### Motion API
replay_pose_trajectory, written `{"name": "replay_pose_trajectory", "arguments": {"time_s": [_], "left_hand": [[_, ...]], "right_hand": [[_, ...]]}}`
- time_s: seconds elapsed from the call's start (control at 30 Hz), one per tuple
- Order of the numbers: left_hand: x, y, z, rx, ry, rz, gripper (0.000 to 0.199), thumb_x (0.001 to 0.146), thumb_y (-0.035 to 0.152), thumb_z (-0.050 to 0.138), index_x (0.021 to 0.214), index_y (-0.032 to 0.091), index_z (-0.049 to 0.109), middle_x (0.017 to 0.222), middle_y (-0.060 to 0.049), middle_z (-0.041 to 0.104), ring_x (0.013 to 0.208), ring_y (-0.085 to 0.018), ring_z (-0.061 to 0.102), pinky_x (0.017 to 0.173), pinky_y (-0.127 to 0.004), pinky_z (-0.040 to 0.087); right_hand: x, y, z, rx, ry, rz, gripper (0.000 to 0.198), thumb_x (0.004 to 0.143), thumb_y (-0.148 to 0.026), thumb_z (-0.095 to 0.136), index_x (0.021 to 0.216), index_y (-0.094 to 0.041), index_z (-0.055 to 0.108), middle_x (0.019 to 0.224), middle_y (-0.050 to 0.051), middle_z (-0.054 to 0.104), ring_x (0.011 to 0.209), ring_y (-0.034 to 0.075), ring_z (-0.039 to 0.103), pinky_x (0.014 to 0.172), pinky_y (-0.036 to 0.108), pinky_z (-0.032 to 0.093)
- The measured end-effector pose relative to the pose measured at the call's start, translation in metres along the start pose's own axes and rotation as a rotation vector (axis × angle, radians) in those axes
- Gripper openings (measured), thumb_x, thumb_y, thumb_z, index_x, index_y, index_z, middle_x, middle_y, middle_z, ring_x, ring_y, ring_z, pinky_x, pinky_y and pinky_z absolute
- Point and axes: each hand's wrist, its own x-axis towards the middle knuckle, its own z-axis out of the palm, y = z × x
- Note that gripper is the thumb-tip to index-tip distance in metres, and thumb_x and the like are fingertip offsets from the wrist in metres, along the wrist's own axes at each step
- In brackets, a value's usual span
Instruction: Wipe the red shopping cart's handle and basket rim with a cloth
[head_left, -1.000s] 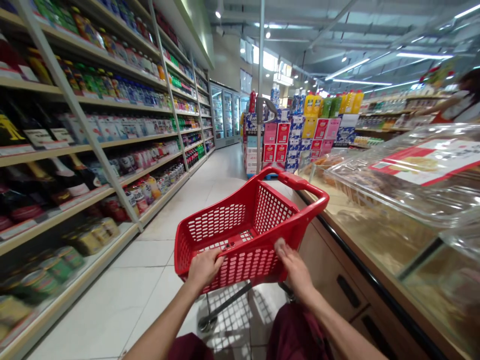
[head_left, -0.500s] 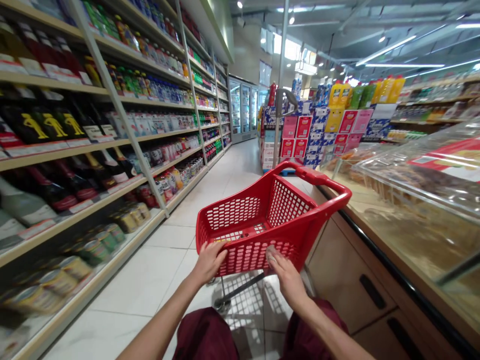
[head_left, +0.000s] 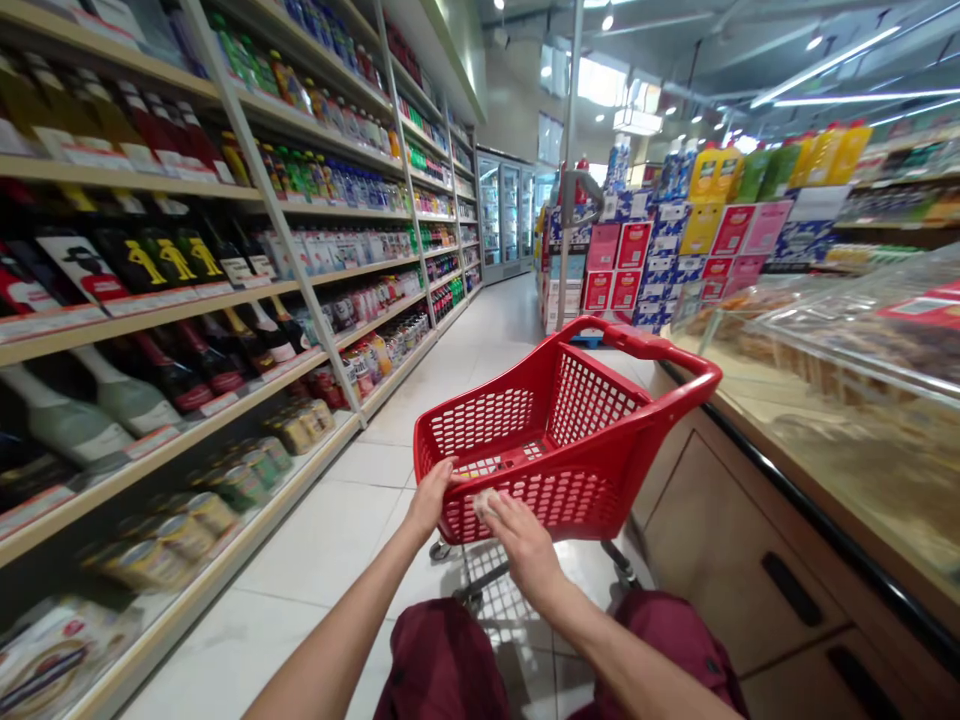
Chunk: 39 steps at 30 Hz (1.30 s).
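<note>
A red plastic shopping cart (head_left: 630, 480) with pierced sides stands in front of my knees, its handle to the right. My left hand (head_left: 433, 505) grips the rim at the cart's left end, fingers hooked over the edge. Against the near side wall, just right of it, my right hand (head_left: 523, 548) presses a small whitish wipe (head_left: 486, 503) with its fingertips. Most of the wipe is hidden under the fingers. The cart's floor shows a few small yellow marks; its lower frame and wheels are partly visible.
Shelves (head_left: 247, 290) of bottles and cans line the left. A wooden counter (head_left: 750, 540) with clear plastic food boxes (head_left: 870, 340) borders the right. Stacked drink cartons (head_left: 630, 270) and a metal pole (head_left: 570, 150) stand behind the cart. Glass-door fridges (head_left: 510, 210) are farther back.
My right hand has slid left along the cart's side with the wipe, closer to my left hand. My left hand keeps its hold on the rim. The view has shifted slightly left.
</note>
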Motion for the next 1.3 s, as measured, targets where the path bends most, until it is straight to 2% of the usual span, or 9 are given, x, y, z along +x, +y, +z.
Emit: {"name": "replay_pose_trajectory", "arguments": {"time_s": [0.07, 0.23, 0.43, 0.63, 0.8, 0.87, 1.0, 1.17, 1.3], "left_hand": [[0.0, 0.0, 0.002, 0.01, 0.011, 0.008, 0.056, 0.079, 0.053, 0.026, 0.109, 0.012, 0.049, 0.087, -0.006, 0.068, 0.096, -0.02, 0.057, 0.091, -0.036, 0.038], [-0.004, 0.003, 0.003, 0.077, 0.036, 0.015, 0.052, 0.08, 0.051, 0.024, 0.104, 0.013, 0.05, 0.085, -0.006, 0.068, 0.093, -0.02, 0.058, 0.089, -0.037, 0.039], [-0.004, 0.023, 0.018, 0.217, 0.007, 0.034, 0.042, 0.08, 0.046, 0.028, 0.099, 0.019, 0.054, 0.098, -0.005, 0.064, 0.096, -0.02, 0.056, 0.089, -0.036, 0.039], [-0.001, 0.048, 0.055, 0.351, -0.119, 0.178, 0.037, 0.08, 0.038, 0.032, 0.1, 0.018, 0.057, 0.108, -0.005, 0.059, 0.104, -0.017, 0.05, 0.095, -0.032, 0.033], [-0.001, 0.045, 0.062, 0.451, -0.131, 0.191, 0.035, 0.081, 0.037, 0.033, 0.105, 0.021, 0.054, 0.109, -0.004, 0.056, 0.105, -0.018, 0.047, 0.094, -0.036, 0.031], [0.0, 0.043, 0.063, 0.481, -0.123, 0.18, 0.035, 0.082, 0.037, 0.033, 0.105, 0.022, 0.053, 0.108, -0.004, 0.056, 0.105, -0.019, 0.047, 0.094, -0.039, 0.03], [-0.001, 0.045, 0.064, 0.553, -0.119, 0.166, 0.032, 0.082, 0.035, 0.032, 0.106, 0.023, 0.051, 0.109, -0.004, 0.056, 0.106, -0.019, 0.047, 0.094, -0.042, 0.028], [0.001, 0.054, 0.076, 0.69, -0.138, 0.185, 0.036, 0.082, 0.038, 0.033, 0.106, 0.017, 0.05, 0.109, -0.007, 0.058, 0.104, -0.021, 0.048, 0.097, -0.043, 0.023], [0.004, 0.055, 0.089, 0.731, -0.162, 0.253, 0.04, 0.082, 0.037, 0.033, 0.116, 0.017, 0.043, 0.119, -0.009, 0.052, 0.111, -0.021, 0.044, 0.099, -0.043, 0.021]], "right_hand": [[0.008, -0.001, -0.004, -0.001, 0.042, -0.024, 0.04, 0.083, -0.008, 0.035, 0.119, -0.02, 0.048, 0.124, 0.007, 0.049, 0.122, 0.02, 0.034, 0.097, 0.043, 0.034], [-0.016, 0.007, 0.006, -0.024, -0.096, -0.038, 0.032, 0.083, -0.01, 0.041, 0.11, -0.021, 0.056, 0.107, 0.005, 0.062, 0.103, 0.017, 0.054, 0.085, 0.034, 0.046], [-0.025, 0.049, -0.028, -0.026, 0.212, 0.089, 0.043, 0.083, -0.006, 0.033, 0.12, -0.021, 0.048, 0.125, 0.007, 0.049, 0.123, 0.018, 0.034, 0.097, 0.042, 0.035], [-0.034, 0.064, -0.032, -0.086, -0.035, 0.118, 0.045, 0.079, -0.001, 0.035, 0.115, -0.022, 0.053, 0.113, 0.005, 0.058, 0.109, 0.017, 0.05, 0.088, 0.035, 0.045], [-0.018, 0.077, -0.054, -0.112, 0.241, 0.144, 0.042, 0.082, -0.006, 0.036, 0.119, -0.021, 0.049, 0.126, 0.007, 0.048, 0.122, 0.019, 0.034, 0.098, 0.042, 0.034], [-0.02, 0.084, -0.055, -0.119, 0.219, 0.157, 0.04, 0.081, -0.007, 0.037, 0.116, -0.02, 0.052, 0.122, 0.008, 0.051, 0.119, 0.02, 0.039, 0.096, 0.042, 0.037], [-0.045, 0.093, -0.054, -0.095, 0.004, 0.177, 0.045, 0.078, -0.001, 0.037, 0.115, -0.022, 0.053, 0.113, 0.007, 0.058, 0.109, 0.018, 0.05, 0.087, 0.037, 0.046], [-0.037, 0.11, -0.081, -0.148, 0.271, 0.225, 0.046, 0.081, -0.005, 0.035, 0.123, -0.022, 0.045, 0.127, 0.007, 0.046, 0.122, 0.019, 0.034, 0.098, 0.043, 0.035], [-0.036, 0.117, -0.08, -0.181, 0.174, 0.238, 0.043, 0.08, -0.004, 0.035, 0.115, -0.021, 0.053, 0.117, 0.008, 0.056, 0.113, 0.019, 0.046, 0.089, 0.04, 0.044]]}}
